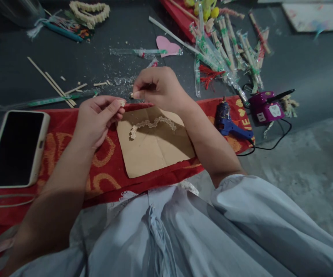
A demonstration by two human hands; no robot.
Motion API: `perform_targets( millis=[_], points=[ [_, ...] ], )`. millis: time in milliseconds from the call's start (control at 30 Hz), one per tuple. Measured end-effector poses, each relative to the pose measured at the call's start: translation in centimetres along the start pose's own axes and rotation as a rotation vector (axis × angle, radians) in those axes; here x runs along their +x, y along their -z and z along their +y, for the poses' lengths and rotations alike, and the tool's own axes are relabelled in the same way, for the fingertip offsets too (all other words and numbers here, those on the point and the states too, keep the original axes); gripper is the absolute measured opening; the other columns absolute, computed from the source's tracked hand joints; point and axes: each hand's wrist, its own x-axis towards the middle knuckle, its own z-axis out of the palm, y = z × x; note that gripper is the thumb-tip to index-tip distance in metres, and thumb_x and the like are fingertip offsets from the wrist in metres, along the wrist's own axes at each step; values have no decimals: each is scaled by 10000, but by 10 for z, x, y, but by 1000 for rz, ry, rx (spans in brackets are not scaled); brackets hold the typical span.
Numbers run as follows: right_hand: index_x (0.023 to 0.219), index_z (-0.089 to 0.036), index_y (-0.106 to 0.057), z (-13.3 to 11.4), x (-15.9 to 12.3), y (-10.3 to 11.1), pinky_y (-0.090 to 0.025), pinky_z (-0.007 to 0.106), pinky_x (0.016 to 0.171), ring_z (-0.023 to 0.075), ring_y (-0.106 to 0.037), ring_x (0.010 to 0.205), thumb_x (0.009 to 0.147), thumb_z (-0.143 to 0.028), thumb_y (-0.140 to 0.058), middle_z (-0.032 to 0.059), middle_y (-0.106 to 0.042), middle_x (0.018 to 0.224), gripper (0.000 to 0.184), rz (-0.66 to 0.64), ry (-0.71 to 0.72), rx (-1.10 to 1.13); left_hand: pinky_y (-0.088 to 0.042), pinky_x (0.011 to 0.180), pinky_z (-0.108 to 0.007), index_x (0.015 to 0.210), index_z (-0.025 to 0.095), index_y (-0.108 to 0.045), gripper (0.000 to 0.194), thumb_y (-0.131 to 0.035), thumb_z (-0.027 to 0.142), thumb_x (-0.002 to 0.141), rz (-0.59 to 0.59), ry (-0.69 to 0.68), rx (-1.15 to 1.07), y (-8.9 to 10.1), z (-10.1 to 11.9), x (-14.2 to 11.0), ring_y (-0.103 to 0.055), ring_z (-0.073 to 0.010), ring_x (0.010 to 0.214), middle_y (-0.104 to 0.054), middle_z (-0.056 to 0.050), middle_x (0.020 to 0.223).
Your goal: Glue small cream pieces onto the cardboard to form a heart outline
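My left hand point(98, 119) is closed in a pinch on a small pale wooden piece point(122, 102) just above the brown card point(151, 148). My right hand point(157, 86) is also pinched shut, on a tiny wooden piece point(132, 94) close to the left fingertips. On the card lies a curved row of small pale pieces point(151, 125) stuck side by side. The card rests on a red patterned towel point(102, 169) across my lap.
A phone point(17, 148) lies on the towel at left. A blue glue gun point(230, 123) and a purple device point(266, 107) with cables sit at right. Wrapped chopsticks point(230, 50), loose sticks point(51, 82), a pink heart point(168, 46) and a stick-made heart point(89, 11) lie beyond.
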Motion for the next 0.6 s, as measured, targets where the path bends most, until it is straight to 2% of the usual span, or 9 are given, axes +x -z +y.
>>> perform_targets(
  millis=[33,200,300,467,600],
  points=[
    [719,-200,-619,1,1,2,-444,247,683,95,-534,674,832,-217,-605,-6,-644,749,115,24,-29,-28,-473,485,-109,719,127,-718,51,-754,109,750,43,1,-2,0,0,1,-561,-30,476,-655,17,560],
    [705,-222,-602,10,3,8,-396,289,666,130,-511,672,829,-213,-610,-8,-657,737,125,119,-194,-252,-472,505,-117,706,162,-673,235,-562,46,877,219,-9,-33,3,0,8,-562,-27,488,-657,34,562],
    [707,-241,-620,18,3,10,-384,316,667,169,-540,700,839,-214,-578,2,-667,731,140,156,-282,-330,-484,523,-132,724,171,-649,236,-539,40,887,260,-14,-48,4,1,10,-580,-31,516,-682,35,608],
    [663,-286,-599,28,2,13,-374,343,638,198,-534,669,806,-240,-583,3,-662,695,151,232,-394,-433,-492,544,-125,737,182,-625,178,-608,41,844,274,-34,-33,5,2,10,-591,-28,550,-683,50,622],
    [666,-284,-595,29,2,13,-388,353,655,206,-551,698,793,-245,-590,21,-678,734,133,214,-466,-514,-480,518,-126,719,173,-625,230,-561,-23,822,301,-22,-64,2,4,10,-581,-35,524,-675,39,604]
  ],
)
